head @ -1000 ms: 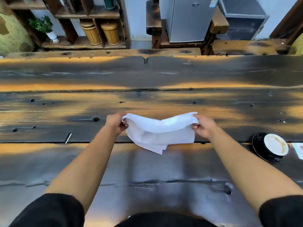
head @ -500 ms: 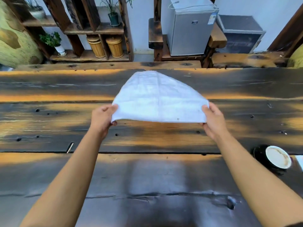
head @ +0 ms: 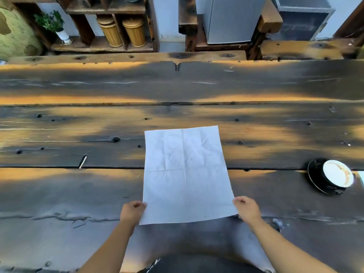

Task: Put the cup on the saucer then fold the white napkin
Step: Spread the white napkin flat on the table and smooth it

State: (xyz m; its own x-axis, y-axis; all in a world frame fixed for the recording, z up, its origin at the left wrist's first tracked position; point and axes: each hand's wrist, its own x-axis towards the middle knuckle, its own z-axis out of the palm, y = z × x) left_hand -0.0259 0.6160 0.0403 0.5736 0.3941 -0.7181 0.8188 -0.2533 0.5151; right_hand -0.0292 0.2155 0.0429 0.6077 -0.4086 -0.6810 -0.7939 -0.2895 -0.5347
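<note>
The left hand (head: 132, 212) pinches the near left corner of the white napkin (head: 185, 174), and the right hand (head: 247, 208) pinches the near right corner, fingers curled onto the edge. The napkin lies spread flat on the tabletop (head: 59, 194) in the lower middle of the frame, its far edge reaching toward the centre, with old crease lines crossing it.

The cup (head: 336, 174) already sits on the dark saucer (head: 315, 174) at the right edge of the frame, so the folding looks like the step in hand. To do it well, both corners should probably rise together and travel straight to the far corners, so the edges meet squarely; following the existing crease across the middle would help. The paper looks thin and light, so a slow lift and a flat press along the fold should keep it from skewing.

A small pale stick (head: 82, 161) lies in a plank gap at mid left, well apart from the napkin. Baskets (head: 124, 32) and a potted plant (head: 51, 22) stand on shelves in the upper left, beyond the tabletop. Nothing stands in the napkin's path.
</note>
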